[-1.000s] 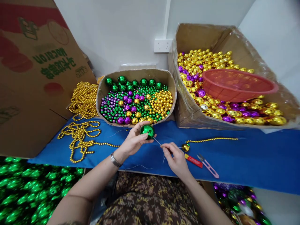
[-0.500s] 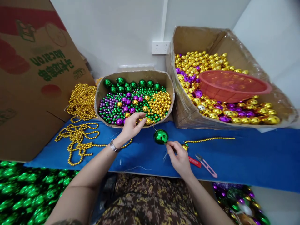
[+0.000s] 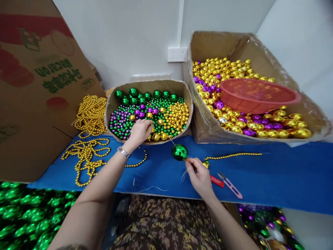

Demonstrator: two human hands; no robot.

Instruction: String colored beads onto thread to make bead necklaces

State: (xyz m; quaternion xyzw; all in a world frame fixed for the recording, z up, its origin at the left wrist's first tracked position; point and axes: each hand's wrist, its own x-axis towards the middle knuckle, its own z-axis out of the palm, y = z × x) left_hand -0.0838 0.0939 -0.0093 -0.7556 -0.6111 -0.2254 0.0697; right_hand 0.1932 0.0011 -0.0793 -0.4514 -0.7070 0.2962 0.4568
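Note:
My right hand pinches the lower end of a thin needle that runs through a large shiny green ball. The needle's tip sticks out at the ball's upper left, and a loop of pale thread hangs under the fingers. Over the small carton of mixed beads is my left hand, fingers bent and closed together among the beads. Whatever sits between those fingertips is hidden. Beside my right hand lies a gold bead string with a bigger gold ball at its near end.
Pink thread snips and a red tool lie on the blue table cover. Gold bead strands are heaped at left. A large carton of gold and purple balls holds a red basket. Green balls fill the lower left.
My left hand has moved left from near the needle's tip, over the beads in the small carton, and its fingers have closed. My right hand and the green ball have stayed almost still.

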